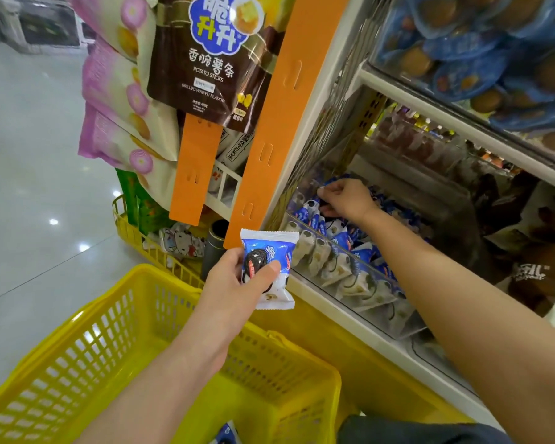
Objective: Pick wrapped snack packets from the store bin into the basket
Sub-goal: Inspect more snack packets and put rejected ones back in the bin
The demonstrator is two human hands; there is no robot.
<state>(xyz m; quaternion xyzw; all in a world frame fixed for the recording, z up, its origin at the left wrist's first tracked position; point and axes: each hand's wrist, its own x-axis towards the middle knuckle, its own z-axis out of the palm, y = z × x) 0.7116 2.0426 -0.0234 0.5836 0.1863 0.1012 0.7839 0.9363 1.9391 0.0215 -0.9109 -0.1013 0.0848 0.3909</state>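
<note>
My left hand [237, 283] grips a blue-and-white wrapped snack packet [271, 251] above the far rim of the yellow basket [87, 331]. A similar packet [226, 435] lies in the basket's bottom, mostly hidden by my left arm. My right hand [346, 198] reaches deep into the clear-fronted store bin [382, 318], fingers curled down onto a blue packet [326, 189] in the pile of packets [343, 251]. Whether that packet is lifted I cannot tell.
An orange display strip [269, 129] with hanging potato-stick bags [205, 52] stands left of the bin. A second yellow basket [132, 229] of goods sits behind mine. White shelf rails and an upper bin of blue packs [494, 52] hang over the bin. Tiled floor lies to the left.
</note>
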